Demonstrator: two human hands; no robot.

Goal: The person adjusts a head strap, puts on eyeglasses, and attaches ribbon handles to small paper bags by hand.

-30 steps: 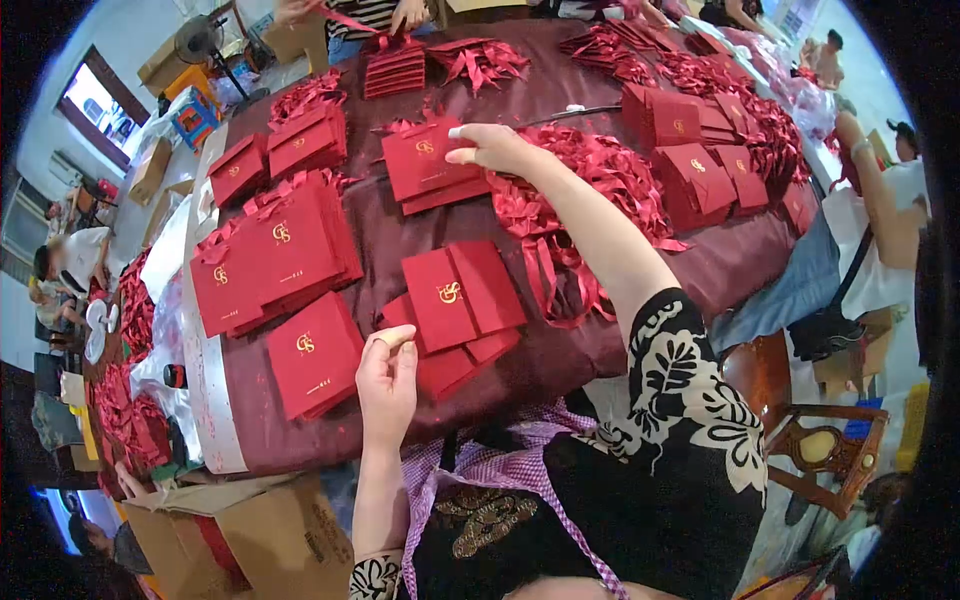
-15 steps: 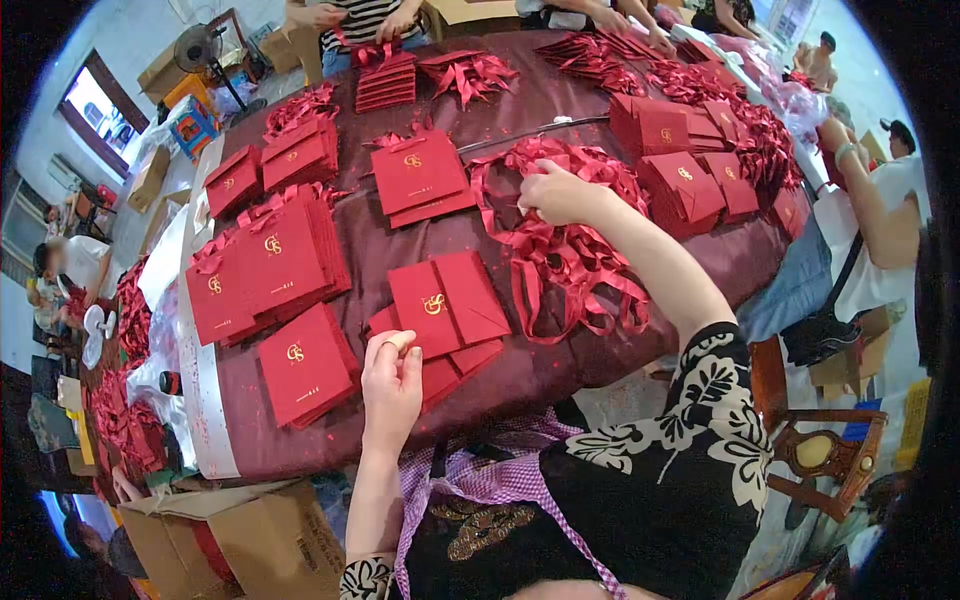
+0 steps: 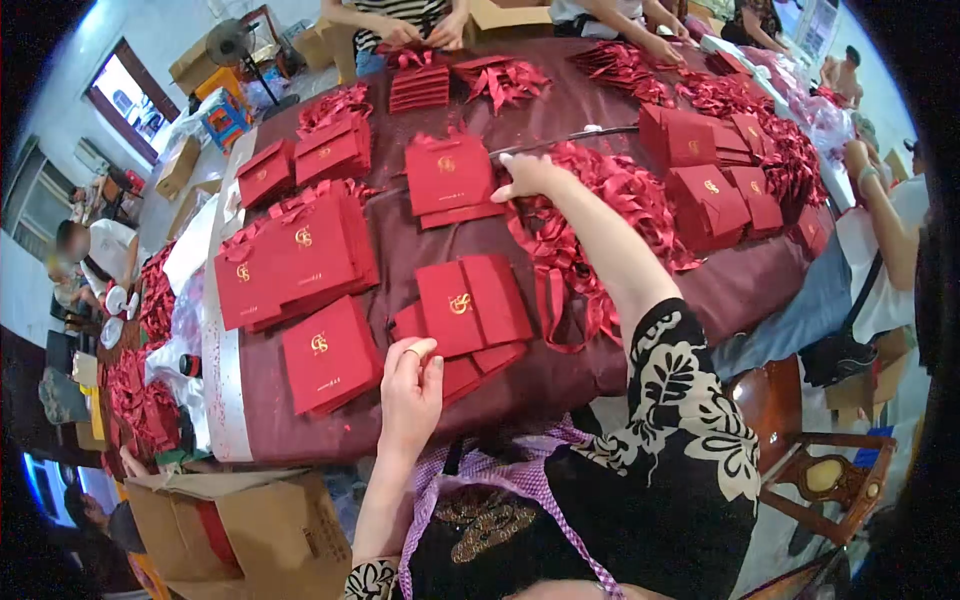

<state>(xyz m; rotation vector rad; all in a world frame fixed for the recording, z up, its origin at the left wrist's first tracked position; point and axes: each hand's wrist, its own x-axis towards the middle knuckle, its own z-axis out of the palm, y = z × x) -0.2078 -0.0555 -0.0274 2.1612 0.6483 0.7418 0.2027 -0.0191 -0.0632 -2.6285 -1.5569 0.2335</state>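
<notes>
My left hand point(image 3: 412, 390) is at the lower left corner of a red paper bag point(image 3: 470, 310) with a gold logo. Its fingers are curled together; whether they pinch the bag's edge or something small is hidden. More red bags point(image 3: 490, 365) lie under that one. Farther away, my right hand point(image 3: 530, 178) is stretched out with thumb and forefinger apart. It is at the right edge of a small stack of red bags point(image 3: 448, 180) and beside a heap of red ribbons point(image 3: 620, 195). Nothing shows in its grasp.
Stacked red bags point(image 3: 300, 255) fill the left side of the dark red tablecloth point(image 3: 400, 120). More bags point(image 3: 708, 200) and ribbons lie at right. Across the table are other people's hands point(image 3: 425, 32). A cardboard box point(image 3: 240, 530) and a wooden chair point(image 3: 825, 480) stand near me.
My right hand has gone from the ribbon heap leftward to the edge of the far bag stack, its fingers spreading. My left hand stays by the near bag. The view has shifted slightly.
</notes>
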